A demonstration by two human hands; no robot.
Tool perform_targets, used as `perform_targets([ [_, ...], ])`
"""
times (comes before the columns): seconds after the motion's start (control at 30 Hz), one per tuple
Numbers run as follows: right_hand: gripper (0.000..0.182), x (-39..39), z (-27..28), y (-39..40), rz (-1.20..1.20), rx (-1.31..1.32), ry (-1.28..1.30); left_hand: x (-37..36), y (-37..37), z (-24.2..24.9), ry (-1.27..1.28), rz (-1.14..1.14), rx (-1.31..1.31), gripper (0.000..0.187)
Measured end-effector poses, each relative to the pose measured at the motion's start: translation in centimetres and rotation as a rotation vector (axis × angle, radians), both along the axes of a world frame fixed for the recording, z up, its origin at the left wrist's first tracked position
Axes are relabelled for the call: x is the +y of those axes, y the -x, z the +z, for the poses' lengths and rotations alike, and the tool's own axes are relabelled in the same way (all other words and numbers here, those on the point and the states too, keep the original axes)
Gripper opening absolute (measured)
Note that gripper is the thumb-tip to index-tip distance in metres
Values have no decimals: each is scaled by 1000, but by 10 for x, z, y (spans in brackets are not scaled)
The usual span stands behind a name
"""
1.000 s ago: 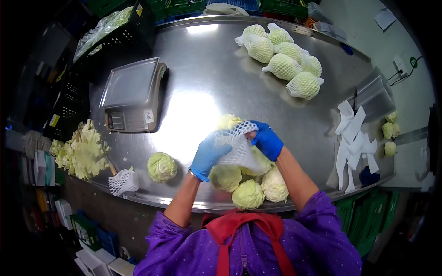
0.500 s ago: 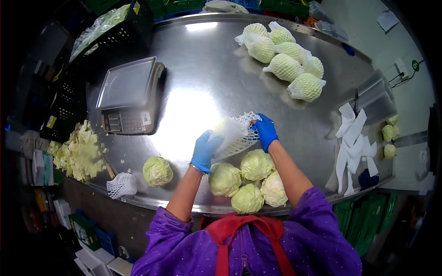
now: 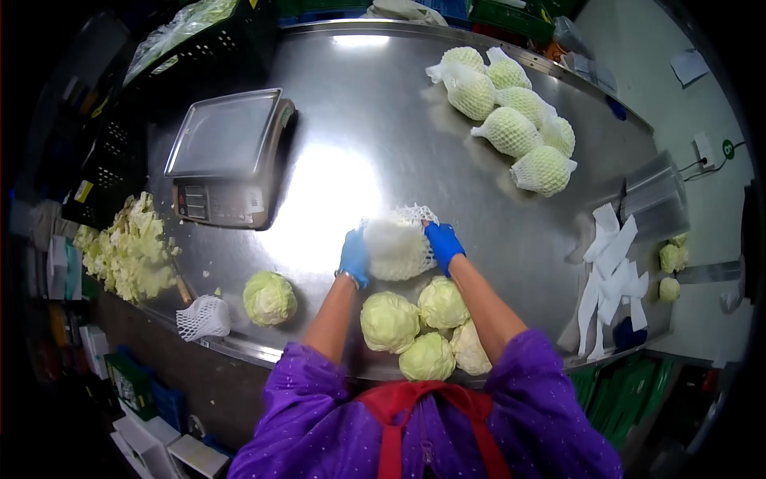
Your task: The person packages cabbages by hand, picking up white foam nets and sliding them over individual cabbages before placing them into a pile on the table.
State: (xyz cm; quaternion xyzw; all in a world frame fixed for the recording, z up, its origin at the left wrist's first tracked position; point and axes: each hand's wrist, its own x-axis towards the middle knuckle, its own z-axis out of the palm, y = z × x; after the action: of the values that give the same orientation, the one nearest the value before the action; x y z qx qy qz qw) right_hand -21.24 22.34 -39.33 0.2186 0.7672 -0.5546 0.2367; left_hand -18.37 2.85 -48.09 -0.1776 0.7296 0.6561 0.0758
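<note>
A white foam net sleeve (image 3: 399, 254) with a pale cabbage showing inside is between my hands above the steel table. My left hand (image 3: 354, 257), in a blue glove, grips the left side of the net. On the other side my right hand (image 3: 444, 244), also gloved in blue, holds the net's edge, which stands open at the top. Several bare cabbages (image 3: 389, 321) sit close together just below my hands. One more loose cabbage (image 3: 270, 298) rests to the left. Fingers on the far side of the net are partly hidden, and its top is blurred.
Several net-wrapped cabbages (image 3: 511, 131) lie at the back right. A scale (image 3: 223, 152) stands at left, near trimmed leaves (image 3: 132, 251), a knife handle (image 3: 183, 290) and an unused foam net (image 3: 204, 318). White foam strips (image 3: 610, 271) lie at right. A black crate (image 3: 120, 160) borders the left side.
The net has gone from a slanted, stretched shape to a rounder one around the cabbage. My right hand has moved down and left; the left has shifted slightly. The view has shifted a little.
</note>
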Motion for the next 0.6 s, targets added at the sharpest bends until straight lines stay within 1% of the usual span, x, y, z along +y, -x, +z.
perform_targets([
  [0.03,49,-4,20,-4,66,39,-1,-4,-4,-13,-137,30,161,44],
  [0.07,44,-9,28,-9,110,189,22,-3,-9,4,-869,78,54,40],
  [0.1,43,-12,34,-16,150,286,12,5,-22,129,-1313,-38,-91,37],
  [0.17,42,-17,49,-25,230,496,-7,-12,-34,117,-1174,102,-59,41],
  [0.2,40,-21,64,-32,264,473,-6,-22,-45,126,-1068,17,-33,46],
  [0.27,38,-28,101,-54,334,418,-8,-25,-69,152,-1121,28,-17,49],
  [0.37,40,-38,148,-91,424,759,39,-23,-107,174,-1155,65,12,52],
  [0.4,42,-38,155,-103,423,808,71,-22,-119,177,-1145,84,3,52],
  [0.43,40,-36,155,-114,447,767,113,-22,-131,177,-1137,102,-7,52],
  [0.47,38,-29,155,-124,471,725,152,-25,-144,170,-1269,38,-14,49],
  [0.5,36,-22,156,-134,495,678,191,-26,-153,168,-1222,20,-91,48],
  [0.53,26,-16,168,-144,336,219,428,-26,-163,166,-1176,0,-170,47],
  [0.57,25,-7,163,-145,351,-20,500,-26,-171,165,-1128,-26,-248,46],
  [0.6,29,-2,152,-151,233,-185,749,-23,-180,163,-1155,-6,-282,45],
])
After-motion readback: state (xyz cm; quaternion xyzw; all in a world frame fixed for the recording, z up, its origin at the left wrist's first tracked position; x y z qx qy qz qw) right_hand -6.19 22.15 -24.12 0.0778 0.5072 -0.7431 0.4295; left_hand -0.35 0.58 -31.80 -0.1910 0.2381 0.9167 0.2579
